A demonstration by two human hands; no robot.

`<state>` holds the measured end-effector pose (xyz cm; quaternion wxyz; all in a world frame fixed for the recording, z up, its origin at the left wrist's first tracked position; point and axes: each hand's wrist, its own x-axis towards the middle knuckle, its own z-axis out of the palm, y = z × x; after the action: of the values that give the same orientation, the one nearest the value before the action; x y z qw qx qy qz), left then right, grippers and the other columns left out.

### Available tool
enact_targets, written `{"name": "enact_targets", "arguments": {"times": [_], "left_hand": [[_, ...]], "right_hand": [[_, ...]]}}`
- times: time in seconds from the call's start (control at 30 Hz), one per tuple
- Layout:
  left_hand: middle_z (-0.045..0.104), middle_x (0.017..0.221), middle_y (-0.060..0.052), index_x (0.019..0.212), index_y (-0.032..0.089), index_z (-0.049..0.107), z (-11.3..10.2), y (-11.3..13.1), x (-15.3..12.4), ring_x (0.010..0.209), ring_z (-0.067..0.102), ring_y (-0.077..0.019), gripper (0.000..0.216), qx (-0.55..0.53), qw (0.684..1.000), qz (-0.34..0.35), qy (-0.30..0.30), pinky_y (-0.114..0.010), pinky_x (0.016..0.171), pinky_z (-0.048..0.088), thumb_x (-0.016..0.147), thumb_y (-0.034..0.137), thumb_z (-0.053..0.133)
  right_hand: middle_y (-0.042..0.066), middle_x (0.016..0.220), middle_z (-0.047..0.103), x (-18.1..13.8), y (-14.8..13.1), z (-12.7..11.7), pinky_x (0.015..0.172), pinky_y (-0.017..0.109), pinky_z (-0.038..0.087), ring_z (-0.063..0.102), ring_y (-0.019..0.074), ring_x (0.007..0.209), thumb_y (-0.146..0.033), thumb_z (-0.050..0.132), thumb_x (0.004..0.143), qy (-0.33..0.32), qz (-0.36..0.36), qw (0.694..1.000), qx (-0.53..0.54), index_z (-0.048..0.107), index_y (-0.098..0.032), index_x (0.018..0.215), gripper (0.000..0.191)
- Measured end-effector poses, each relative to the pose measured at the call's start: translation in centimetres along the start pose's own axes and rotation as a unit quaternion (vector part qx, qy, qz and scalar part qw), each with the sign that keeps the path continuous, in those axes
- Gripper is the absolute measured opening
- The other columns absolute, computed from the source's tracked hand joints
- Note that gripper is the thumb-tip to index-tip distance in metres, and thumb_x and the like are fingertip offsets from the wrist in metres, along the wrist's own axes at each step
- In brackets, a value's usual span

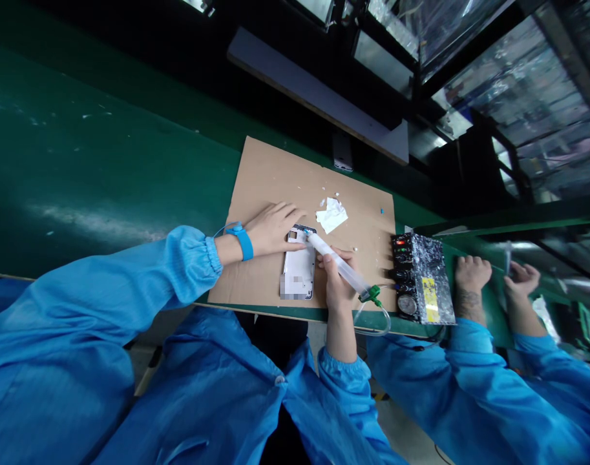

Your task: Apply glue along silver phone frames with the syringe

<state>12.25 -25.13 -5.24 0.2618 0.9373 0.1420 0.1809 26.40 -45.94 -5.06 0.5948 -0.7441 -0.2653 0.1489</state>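
Fingers (329, 262) of the right hand (342, 289) closed around a syringe (342, 266); left hand (266, 233) gripping nothing, extended, thumb over the left edge of a shell (301, 263).
The green table (105, 174) carries a cardboard sheet (270, 174), with a dark box (423, 279) at its right edge. The syringe slants over the sheet, its tip at the top end of the shell. The shell lies flat on the sheet, between the two hands. Beyond it lie torn paper (332, 216) and, farther right, a blue bit (382, 210).

Phone shell (302, 261) on cardboard (275, 174), paper scrap (332, 215) behind it, control box (424, 268) right of both
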Motion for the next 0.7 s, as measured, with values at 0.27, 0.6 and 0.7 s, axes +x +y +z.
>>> {"name": "enact_targets", "arguments": {"times": [0.27,0.6,0.7], "left_hand": [[0.07,0.14,-0.016,0.145,0.017,0.06,0.21,-0.11,0.02,0.13,0.064,-0.0356,0.068,-0.003,1.0,0.001,0.007,-0.05,0.113,0.053,0.097,0.061,0.078],[0.069,0.141,-0.016,0.147,0.018,0.06,0.05,0.01,0.05,0.132,0.063,-0.0362,0.069,-0.004,1.0,-0.005,-0.001,-0.051,0.114,0.052,0.096,0.06,0.079],[0.069,0.141,-0.017,0.147,0.017,0.06,0.04,0.01,0.05,0.131,0.064,-0.0361,0.069,-0.003,1.0,-0.006,-0.003,-0.051,0.114,0.052,0.096,0.06,0.079]], "right_hand": [[0.008,0.092,0.082,0.04,-0.46,0.25,0.068,0.036,0.066,0.077,0.0215,0.072,-0.061,0.093,0.078,0.009,0.006,1.0,0.021,0.072,-0.019,0.1,0.052],[0.006,0.086,0.081,0.04,-0.57,0.33,0.07,0.039,0.066,0.077,0.0229,0.073,-0.067,0.088,0.08,0.002,0.002,1.0,0.008,0.069,-0.022,0.1,0.053],[0.006,0.086,0.081,0.03,-0.68,0.31,0.071,0.038,0.065,0.076,0.0222,0.072,-0.067,0.089,0.08,0.002,0.008,1.0,0.009,0.068,-0.022,0.099,0.053]]}}
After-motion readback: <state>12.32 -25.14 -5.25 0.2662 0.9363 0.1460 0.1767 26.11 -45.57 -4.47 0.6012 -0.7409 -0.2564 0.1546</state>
